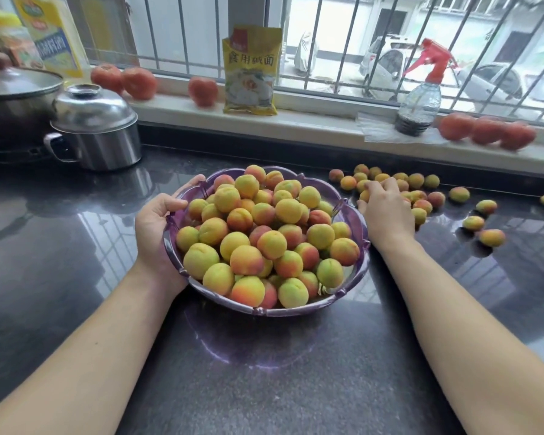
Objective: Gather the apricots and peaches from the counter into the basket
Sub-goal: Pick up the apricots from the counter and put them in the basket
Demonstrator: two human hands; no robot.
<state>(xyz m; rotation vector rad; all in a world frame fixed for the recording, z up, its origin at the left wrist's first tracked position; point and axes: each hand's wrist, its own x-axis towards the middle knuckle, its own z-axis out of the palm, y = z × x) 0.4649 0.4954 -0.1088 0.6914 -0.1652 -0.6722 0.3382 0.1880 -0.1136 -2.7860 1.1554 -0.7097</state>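
Observation:
A purple translucent basket (363,227) stands mid-counter, heaped with yellow-and-red apricots and peaches (264,233). My left hand (161,227) grips its left rim, thumb hooked over the edge. To the right, several loose apricots (416,180) lie in a cluster near the back wall, with a few strays (492,237) further right. My right hand (385,208) lies palm down over the cluster's left end, fingers curled round fruit that is mostly hidden under it.
A steel pot with lid (98,130) and a larger lidded pot (10,98) stand back left. On the windowsill sit tomatoes (139,83), a yellow packet (251,70) and a red-topped spray bottle (420,98). The dark counter (264,372) reaches toward me.

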